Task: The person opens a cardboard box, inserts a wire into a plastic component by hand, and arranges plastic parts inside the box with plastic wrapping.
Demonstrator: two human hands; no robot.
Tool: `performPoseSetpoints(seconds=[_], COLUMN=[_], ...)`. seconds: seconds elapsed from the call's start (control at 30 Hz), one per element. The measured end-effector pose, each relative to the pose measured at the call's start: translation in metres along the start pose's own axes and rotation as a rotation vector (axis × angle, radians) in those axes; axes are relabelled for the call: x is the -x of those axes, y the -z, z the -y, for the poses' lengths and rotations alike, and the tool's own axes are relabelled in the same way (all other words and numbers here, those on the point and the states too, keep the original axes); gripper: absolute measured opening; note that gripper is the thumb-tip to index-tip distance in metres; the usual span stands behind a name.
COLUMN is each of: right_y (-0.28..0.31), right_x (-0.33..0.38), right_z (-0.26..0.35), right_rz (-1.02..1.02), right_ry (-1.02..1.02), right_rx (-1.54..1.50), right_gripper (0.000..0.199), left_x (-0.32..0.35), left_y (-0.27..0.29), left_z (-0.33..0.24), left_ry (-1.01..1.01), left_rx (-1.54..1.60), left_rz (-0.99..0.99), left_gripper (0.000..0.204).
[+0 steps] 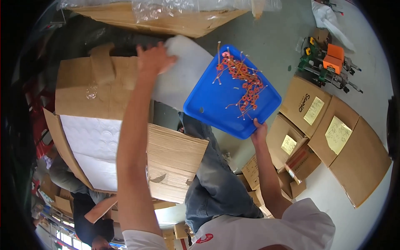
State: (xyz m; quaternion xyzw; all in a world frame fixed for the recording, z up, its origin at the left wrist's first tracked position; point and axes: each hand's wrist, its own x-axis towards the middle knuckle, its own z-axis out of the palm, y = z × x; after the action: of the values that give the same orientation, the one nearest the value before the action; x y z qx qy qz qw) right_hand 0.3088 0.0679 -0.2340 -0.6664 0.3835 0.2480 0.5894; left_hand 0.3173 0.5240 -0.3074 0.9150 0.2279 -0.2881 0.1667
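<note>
My right hand grips the near right corner of a blue plastic tray, which is tilted. In the tray lies a tangle of small orange ring-shaped parts with wire leads. My left hand is stretched out with its fingers apart, at the left edge of a pale whitish sheet. Whether its fingertips press on the sheet cannot be told. Below that hand stands an open cardboard box with its flaps folded out and a white sheet with faint round marks inside.
Several labelled cardboard boxes stand on the right. Beyond them, green and grey tools with an orange box lie on the floor. A large carton with clear plastic wrap is at the top. A person in dark clothes is at lower left.
</note>
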Motion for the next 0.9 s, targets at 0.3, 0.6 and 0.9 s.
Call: performPoseSetpoints(seconds=[0.3, 0.6, 0.9], right_y=[0.053, 0.034, -0.003], right_x=[-0.009, 0.004, -0.037], right_z=[0.008, 0.011, -0.018], right_rz=[0.046, 0.088, 0.171], right_ry=[0.067, 0.068, 0.035], right_rx=[-0.021, -0.090, -0.035], right_gripper=[0.040, 0.043, 0.044], left_x=[-0.014, 0.017, 0.062], left_y=[-0.033, -0.069, -0.120], left_z=[-0.030, -0.063, -0.047], left_ry=[0.168, 0.398, 0.186], left_rx=[0.415, 0.686, 1.188], left_rz=[0.120, 0.041, 0.023], left_gripper=[0.113, 0.108, 0.065])
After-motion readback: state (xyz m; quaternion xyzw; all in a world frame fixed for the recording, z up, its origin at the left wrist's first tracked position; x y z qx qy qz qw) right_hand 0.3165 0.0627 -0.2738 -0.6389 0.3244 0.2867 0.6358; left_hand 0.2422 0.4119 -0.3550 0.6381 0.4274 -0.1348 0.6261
